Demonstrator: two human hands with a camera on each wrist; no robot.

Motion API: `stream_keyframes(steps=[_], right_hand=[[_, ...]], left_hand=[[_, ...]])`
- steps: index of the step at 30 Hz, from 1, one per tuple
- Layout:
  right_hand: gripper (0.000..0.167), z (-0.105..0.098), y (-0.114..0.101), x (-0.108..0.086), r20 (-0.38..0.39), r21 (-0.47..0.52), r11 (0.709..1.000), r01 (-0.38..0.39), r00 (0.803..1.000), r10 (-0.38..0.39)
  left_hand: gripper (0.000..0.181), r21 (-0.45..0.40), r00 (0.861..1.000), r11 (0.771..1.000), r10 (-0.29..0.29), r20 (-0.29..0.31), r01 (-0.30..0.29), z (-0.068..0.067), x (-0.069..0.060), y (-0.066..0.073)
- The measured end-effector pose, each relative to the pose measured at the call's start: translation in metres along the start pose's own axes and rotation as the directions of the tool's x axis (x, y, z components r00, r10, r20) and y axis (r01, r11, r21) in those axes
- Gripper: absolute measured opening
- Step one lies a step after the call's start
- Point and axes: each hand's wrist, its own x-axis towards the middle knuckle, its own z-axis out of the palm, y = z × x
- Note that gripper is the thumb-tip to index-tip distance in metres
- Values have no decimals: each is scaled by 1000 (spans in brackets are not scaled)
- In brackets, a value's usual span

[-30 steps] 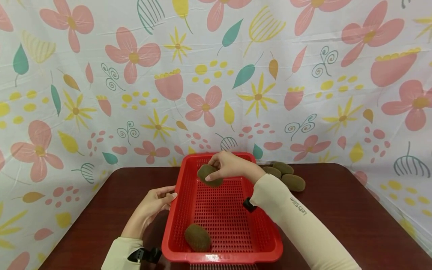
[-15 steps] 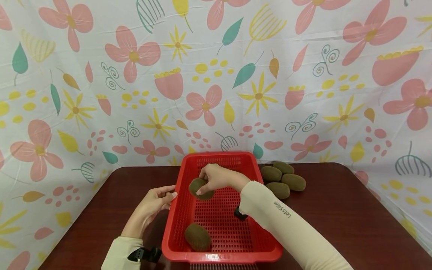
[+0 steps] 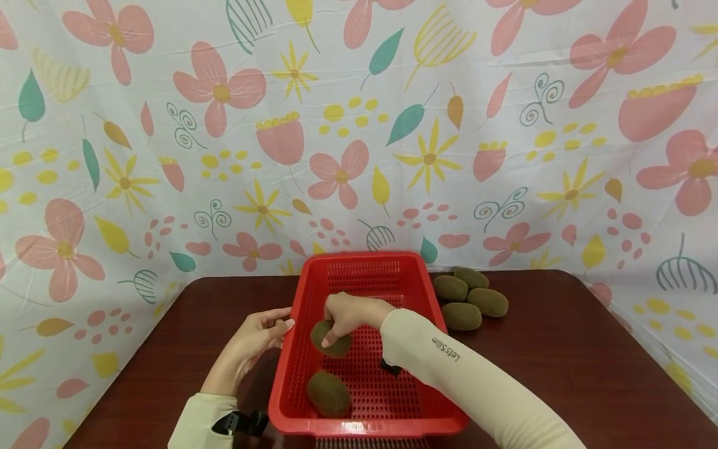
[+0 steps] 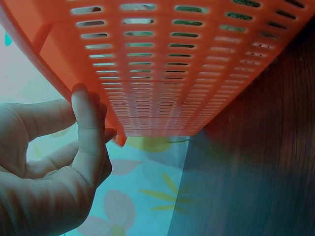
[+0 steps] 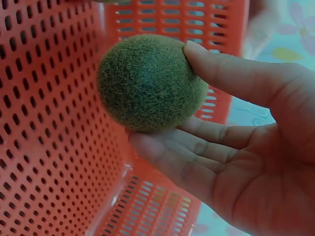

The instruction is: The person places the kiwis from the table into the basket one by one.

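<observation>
In the head view a red plastic basket [image 3: 367, 426] with slotted walls and floor stands in the middle of the table. My right hand [image 3: 353, 312] is inside it, gripping a fuzzy brown kiwi [image 3: 331, 340] between thumb and fingers, over the left part of the floor. The right wrist view shows that kiwi [image 5: 147, 81] close up, thumb on one side and fingers beneath. Another kiwi [image 3: 328, 395] lies in the basket's near left corner. At the basket's left rim, my left hand [image 3: 255, 340] holds on with thumb and fingertips; the left wrist view shows this hand [image 4: 59, 152] against the rim.
Several kiwis [image 3: 462, 317] lie grouped on the dark wooden table [image 3: 561, 362], just right of the basket. A flower-printed cloth [image 3: 359, 125] hangs behind the table and along both sides.
My right hand has moved the gripped kiwi toward me and lower into the basket, uncovering the kiwis on the right. The left hand stays at the rim.
</observation>
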Motion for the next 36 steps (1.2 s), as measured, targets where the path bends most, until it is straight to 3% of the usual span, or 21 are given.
stream_keyframes(steps=[7,24,36], right_hand=[[63,12,0,3,54,-38,999,-12,998,15],[59,20,1,5,71,-107,988,-110,990,118],[50,13,2,2,81,-114,990,-77,993,86]], left_hand=[[48,-5,1000,1000,-9,-3,9,1,0,0],[49,18,1000,1000,19,16,-19,1,0,3],[47,54,1000,999,-7,13,6,0,-1,6]])
